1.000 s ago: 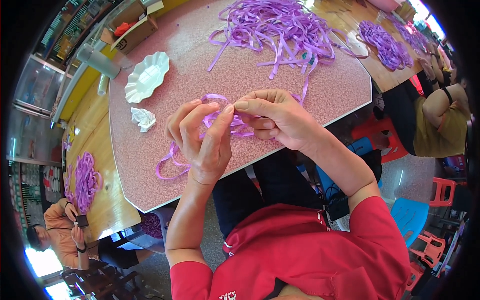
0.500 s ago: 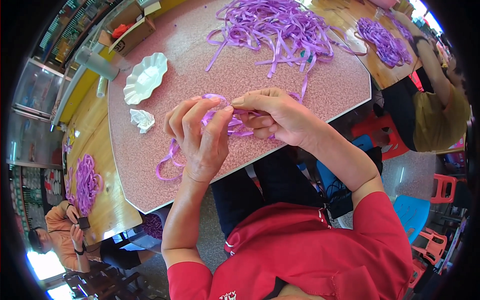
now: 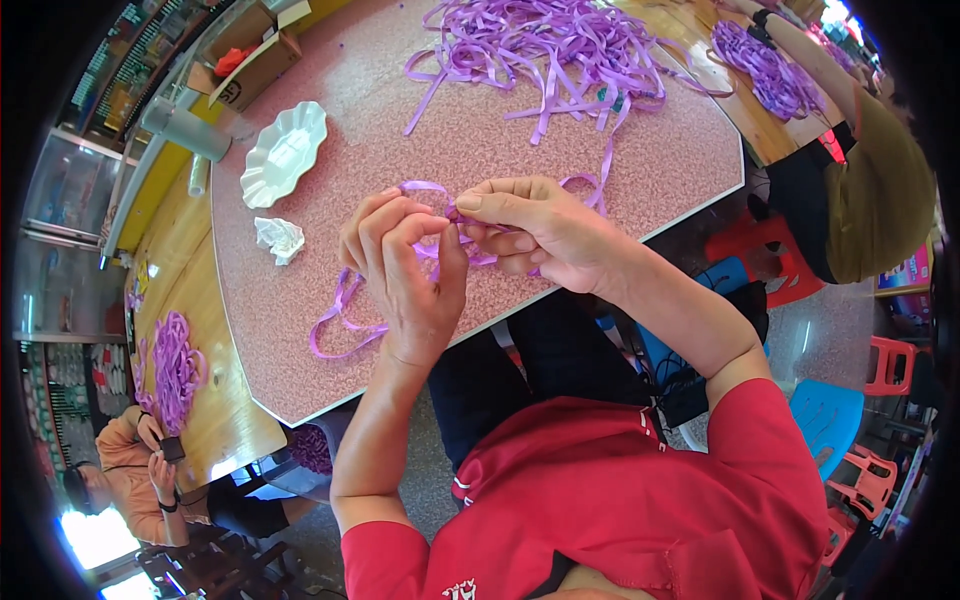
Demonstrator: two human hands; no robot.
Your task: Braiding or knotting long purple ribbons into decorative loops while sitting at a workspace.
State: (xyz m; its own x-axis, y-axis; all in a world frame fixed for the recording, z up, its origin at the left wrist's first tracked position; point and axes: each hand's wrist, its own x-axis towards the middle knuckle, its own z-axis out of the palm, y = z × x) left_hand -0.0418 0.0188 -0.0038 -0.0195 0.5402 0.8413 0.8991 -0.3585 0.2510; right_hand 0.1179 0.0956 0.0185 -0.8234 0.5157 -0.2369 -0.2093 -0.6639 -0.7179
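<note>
Smooth, softly glossy cloth ribbon (image 3: 428, 186)

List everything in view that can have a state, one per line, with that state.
Left hand: fingers bent, pinching at the ribbon
Right hand: thumb and fingers closed at the ribbon
Purple ribbon: between the fingertips, part looped slack on the table
Ribbon pile: loose, tangled
White paper: crumpled
Scalloped dish: hollow side up
Cardboard box: open, flap out
</note>
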